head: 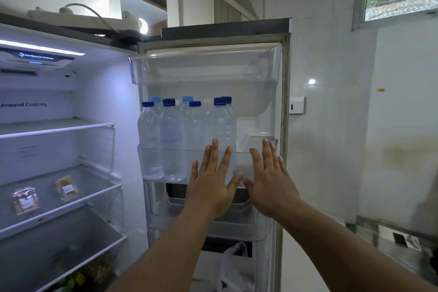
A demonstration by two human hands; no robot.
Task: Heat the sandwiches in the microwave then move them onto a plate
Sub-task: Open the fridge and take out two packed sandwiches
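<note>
The fridge stands open. Two sandwiches in clear plastic packs lie on a glass shelf at the lower left: one (25, 200) nearer the front, another (66, 188) further back. My left hand (213, 185) and my right hand (269, 182) are both raised side by side before the open fridge door (283, 125), fingers straight and spread, palms facing away from me. Neither hand holds anything. Both hands are well to the right of the sandwiches. No microwave or plate is in view.
Several water bottles (173, 137) with blue caps fill the door's middle bin. A white plastic bag (233, 265) sits in a lower door bin. Produce (78, 275) lies in the bottom of the fridge. A counter edge (400, 242) is at the lower right.
</note>
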